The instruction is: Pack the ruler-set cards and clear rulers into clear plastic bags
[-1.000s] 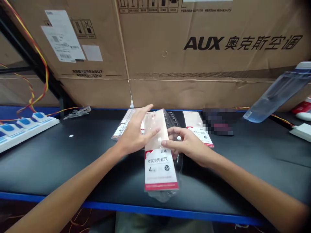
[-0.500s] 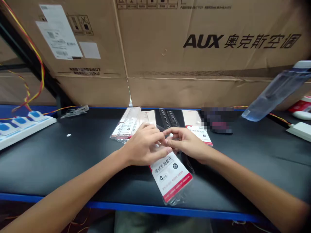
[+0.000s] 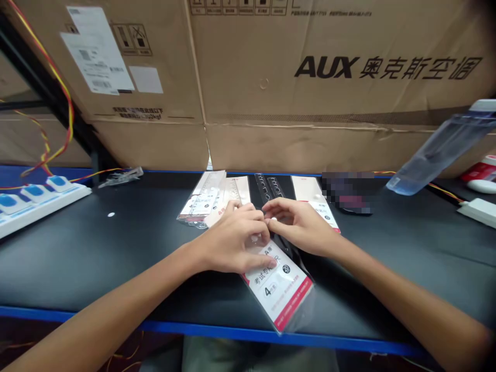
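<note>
A clear plastic packet with a white and red card printed as a 4-piece 20 cm ruler set [image 3: 277, 292] lies tilted on the black desk [image 3: 89, 258], its lower end pointing right. My left hand [image 3: 236, 237] is closed over its upper part. My right hand [image 3: 298, 225] grips the same upper part from the other side, with a small white round sticker [image 3: 273, 219] on a fingertip. Similar packets [image 3: 201, 204] lie just beyond my left hand, and another [image 3: 315, 201] beyond my right. Black stencil rulers [image 3: 267, 188] lie between them.
A white power strip with blue switches [image 3: 34, 194] sits at the left, and red-yellow wires run along the back. A translucent blue bottle [image 3: 437, 155] leans at the right above a pixelated object [image 3: 346, 194]. Large cardboard boxes [image 3: 310, 88] stand behind the desk.
The packet has swung from upright to tilted, its lower end moving right. My hands have closed together over its upper part, and my left hand no longer stands spread open.
</note>
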`<state>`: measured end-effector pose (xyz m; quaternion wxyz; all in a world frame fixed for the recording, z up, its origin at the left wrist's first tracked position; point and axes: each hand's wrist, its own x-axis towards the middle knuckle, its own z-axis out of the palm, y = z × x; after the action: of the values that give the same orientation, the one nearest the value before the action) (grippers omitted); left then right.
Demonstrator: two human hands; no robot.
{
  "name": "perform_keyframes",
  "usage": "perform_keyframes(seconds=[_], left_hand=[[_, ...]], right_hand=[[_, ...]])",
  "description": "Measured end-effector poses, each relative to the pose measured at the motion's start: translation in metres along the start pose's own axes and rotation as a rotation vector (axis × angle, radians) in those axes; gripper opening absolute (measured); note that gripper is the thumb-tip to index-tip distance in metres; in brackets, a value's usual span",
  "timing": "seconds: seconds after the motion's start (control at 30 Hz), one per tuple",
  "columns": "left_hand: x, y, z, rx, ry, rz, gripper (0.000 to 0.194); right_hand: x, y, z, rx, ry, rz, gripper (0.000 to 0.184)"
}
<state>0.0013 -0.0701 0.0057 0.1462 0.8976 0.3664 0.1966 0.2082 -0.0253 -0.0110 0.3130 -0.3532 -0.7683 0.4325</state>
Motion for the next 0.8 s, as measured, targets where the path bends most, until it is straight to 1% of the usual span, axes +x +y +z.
perform_keyframes(seconds=[0.1,0.13,0.17,0.23,0.3,0.33,0.37,0.43,0.5,0.57,0.8], left_hand=[[0.000,0.001,0.000,0.015,-0.046,-0.006,0.028],[-0.001,0.002,0.000,0.027,-0.059,-0.004,0.029],[-0.002,0.003,0.000,0.041,-0.071,-0.001,0.029],[-0.003,0.006,-0.001,0.068,-0.092,0.008,0.027],[-0.004,0.008,-0.001,0.080,-0.107,0.016,0.023],[-0.004,0.008,-0.001,0.080,-0.113,0.019,0.022],[-0.004,0.008,-0.001,0.078,-0.116,0.020,0.022],[-0.004,0.007,0.000,0.067,-0.122,0.023,0.030],[-0.004,0.006,0.000,0.049,-0.138,0.037,0.042],[-0.004,0.005,0.000,0.028,-0.163,0.053,0.049],[-0.003,0.002,0.001,-0.025,-0.188,0.050,0.052]], right_hand=[[0.004,0.002,-0.008,-0.025,0.072,-0.053,0.027],[0.006,0.003,-0.012,-0.076,0.108,-0.057,0.027],[0.008,0.006,-0.016,-0.182,0.153,-0.053,0.026],[0.011,0.012,-0.023,-0.475,0.236,-0.018,0.025],[0.013,0.020,-0.030,-0.714,0.265,0.041,0.030],[0.014,0.024,-0.033,-0.775,0.260,0.068,0.034],[0.015,0.027,-0.035,-0.802,0.247,0.092,0.038],[0.016,0.031,-0.038,-0.829,0.216,0.125,0.039],[0.016,0.031,-0.040,-0.858,0.189,0.152,0.036],[0.017,0.027,-0.039,-0.881,0.170,0.183,0.033],[0.016,0.017,-0.034,-0.959,0.169,0.325,0.029]])
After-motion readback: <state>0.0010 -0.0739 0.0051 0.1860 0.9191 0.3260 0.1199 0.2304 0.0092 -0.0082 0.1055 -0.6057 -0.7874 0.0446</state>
